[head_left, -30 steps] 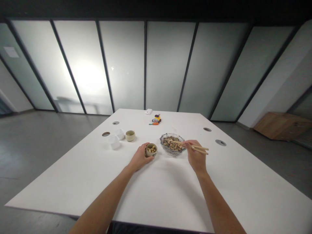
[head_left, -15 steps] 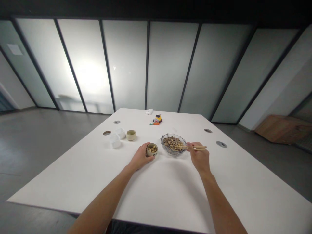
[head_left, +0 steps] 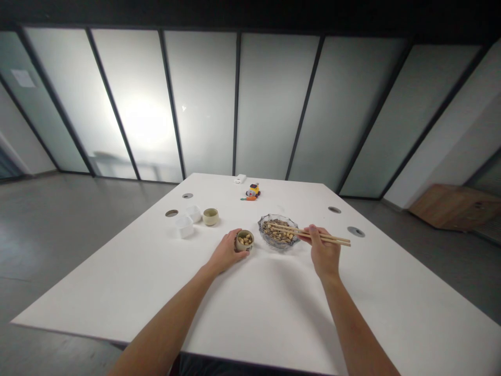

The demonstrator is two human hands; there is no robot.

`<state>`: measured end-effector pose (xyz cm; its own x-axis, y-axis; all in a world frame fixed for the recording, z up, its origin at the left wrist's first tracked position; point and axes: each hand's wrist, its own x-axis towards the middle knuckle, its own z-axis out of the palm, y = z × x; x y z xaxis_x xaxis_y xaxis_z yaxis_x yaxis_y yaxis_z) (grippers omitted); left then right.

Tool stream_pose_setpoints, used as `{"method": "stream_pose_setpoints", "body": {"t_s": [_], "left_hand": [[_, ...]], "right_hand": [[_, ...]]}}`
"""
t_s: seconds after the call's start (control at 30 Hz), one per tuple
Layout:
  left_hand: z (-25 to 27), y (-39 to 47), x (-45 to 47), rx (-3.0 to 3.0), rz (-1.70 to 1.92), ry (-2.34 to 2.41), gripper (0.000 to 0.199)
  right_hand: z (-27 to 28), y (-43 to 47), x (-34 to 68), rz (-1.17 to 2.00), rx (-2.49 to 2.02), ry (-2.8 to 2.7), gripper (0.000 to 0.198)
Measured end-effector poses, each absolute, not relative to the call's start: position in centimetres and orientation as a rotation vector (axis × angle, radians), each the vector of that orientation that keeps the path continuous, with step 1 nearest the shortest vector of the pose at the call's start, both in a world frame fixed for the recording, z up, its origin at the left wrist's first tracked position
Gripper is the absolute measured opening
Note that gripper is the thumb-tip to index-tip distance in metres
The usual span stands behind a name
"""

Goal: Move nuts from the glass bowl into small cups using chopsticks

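Note:
My left hand [head_left: 229,249] is wrapped round a small ceramic cup [head_left: 245,247] standing on the white table. Several pale nuts, perhaps peanuts, lie inside the cup. My right hand [head_left: 324,249] grips a pair of wooden chopsticks [head_left: 332,239]. Their tips reach over a clear glass bowl [head_left: 278,245] just right of the cup. Striped seeds [head_left: 278,235], mixed with some paler pieces, fill the bowl. Whether the tips pinch a piece is too small to tell.
Left of my hands stand a second ceramic cup [head_left: 210,217] and two white containers [head_left: 185,227]. Farther back on the table [head_left: 242,308] are a yellow toy vehicle [head_left: 254,190], an orange toy carrot [head_left: 249,199] and a white box-like object [head_left: 240,178]. Round holes dot the tabletop's sides.
My right hand has shifted a little to the right. The chopstick tips have moved left and farther back over the bowl. My left hand and the cup have stayed in place.

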<state>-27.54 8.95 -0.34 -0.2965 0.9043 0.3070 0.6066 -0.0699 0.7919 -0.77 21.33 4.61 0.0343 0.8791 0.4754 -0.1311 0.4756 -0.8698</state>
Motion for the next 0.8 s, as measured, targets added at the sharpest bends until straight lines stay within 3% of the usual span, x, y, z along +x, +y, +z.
{"method": "stream_pose_setpoints", "body": {"t_s": [0.2,0.57,0.8], "left_hand": [[-0.2,8.8,-27.4,1.638,1.281,1.914,0.078],[0.1,8.8,-27.4,1.633,1.225,1.937,0.078],[-0.4,8.9,-27.7,1.628,1.28,1.903,0.076]], "right_hand": [[4.0,18.7,-3.3,1.006,-0.623,-1.522,0.043],[5.0,20.6,-0.3,0.317,-0.756,-1.521,0.048],[4.2,22.5,1.0,0.19,-0.863,-1.669,0.06]]}}
